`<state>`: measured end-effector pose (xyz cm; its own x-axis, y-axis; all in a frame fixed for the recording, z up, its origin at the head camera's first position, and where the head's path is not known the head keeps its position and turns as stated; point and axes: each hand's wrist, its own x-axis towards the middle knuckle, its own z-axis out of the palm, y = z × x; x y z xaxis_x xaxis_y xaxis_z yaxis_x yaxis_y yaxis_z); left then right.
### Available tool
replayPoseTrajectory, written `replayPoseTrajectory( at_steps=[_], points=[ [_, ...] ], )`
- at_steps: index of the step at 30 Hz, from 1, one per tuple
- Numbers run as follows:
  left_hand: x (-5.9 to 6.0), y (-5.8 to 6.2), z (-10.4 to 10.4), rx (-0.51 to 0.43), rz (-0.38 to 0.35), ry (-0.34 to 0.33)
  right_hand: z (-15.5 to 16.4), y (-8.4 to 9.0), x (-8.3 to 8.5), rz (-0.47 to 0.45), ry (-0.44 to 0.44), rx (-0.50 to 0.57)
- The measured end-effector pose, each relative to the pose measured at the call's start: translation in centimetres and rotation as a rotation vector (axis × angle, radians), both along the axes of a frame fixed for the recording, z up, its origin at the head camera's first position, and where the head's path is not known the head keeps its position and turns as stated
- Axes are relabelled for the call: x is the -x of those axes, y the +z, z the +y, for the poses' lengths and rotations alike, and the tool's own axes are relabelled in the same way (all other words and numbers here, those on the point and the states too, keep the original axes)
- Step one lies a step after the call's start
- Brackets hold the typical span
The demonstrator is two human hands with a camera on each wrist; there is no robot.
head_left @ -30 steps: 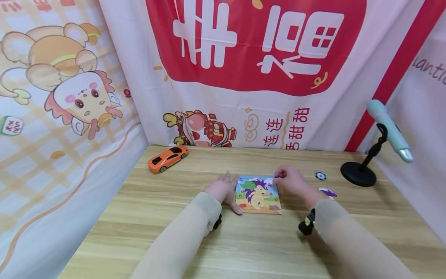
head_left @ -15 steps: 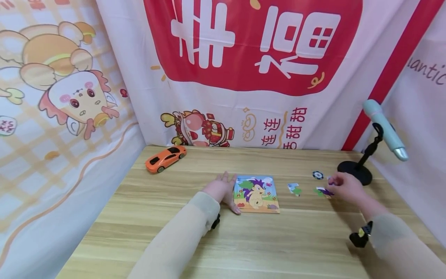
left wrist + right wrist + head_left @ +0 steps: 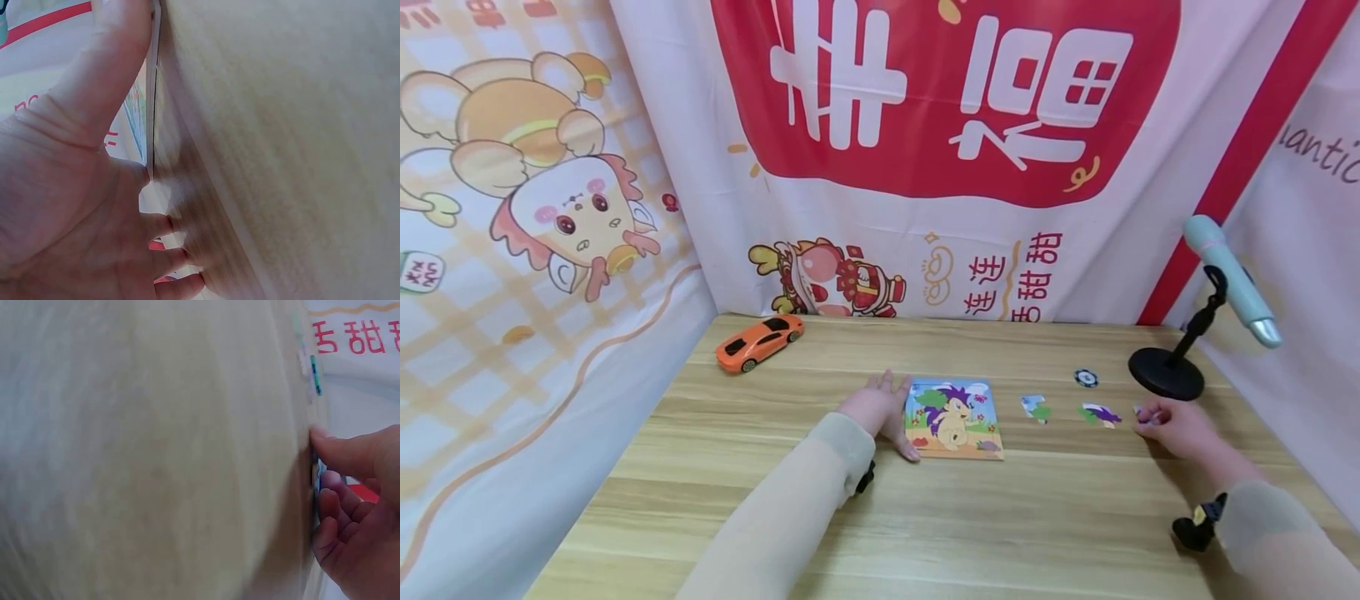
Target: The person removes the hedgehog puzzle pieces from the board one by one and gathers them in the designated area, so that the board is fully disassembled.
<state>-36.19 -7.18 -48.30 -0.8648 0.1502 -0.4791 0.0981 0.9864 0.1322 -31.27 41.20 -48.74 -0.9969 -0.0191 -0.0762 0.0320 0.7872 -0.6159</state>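
Pinching a small puzzle piece point(image 3: 317, 474), our right hand's point(image 3: 1177, 427) grip is near the table's point(image 3: 955, 525) right edge. We rest our left hand point(image 3: 880, 412), fingers spread, at the left side of the hedgehog puzzle point(image 3: 952, 421), midway across. Loose pieces point(image 3: 1037, 409) lie between; an orange car point(image 3: 760, 342) sits by the back-left corner.

Purple, green and blue across the picture board point(image 3: 955, 421). Orange over the toy car point(image 3: 760, 342), streaky tan along the tabletop point(image 3: 925, 533).

A hedgehog puzzle point(image 3: 955, 419) lies flat near loose pieces point(image 3: 1039, 410).
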Motion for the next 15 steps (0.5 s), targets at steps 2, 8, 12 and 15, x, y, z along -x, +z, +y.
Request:
replayPoseTrajectory(
  at_steps=[2,8,12,15],
  points=[
    [-0.3,0.3,0.0,0.004,-0.003,-0.001,0.2,0.0,0.1,-0.01,0.022,-0.009],
    [-1.5,1.9,0.2,0.02,0.008,-0.022,-1.2,1.7,0.8,-0.038,0.05,0.015],
    [-1.2,1.4,0.2,0.023,0.009,-0.018,-4.4,3.9,1.8,-0.025,0.072,0.007],
    [-0.5,0.5,0.1,0.032,0.006,-0.013,-7.3,4.7,2.9,0.042,0.116,-0.016]
  ],
)
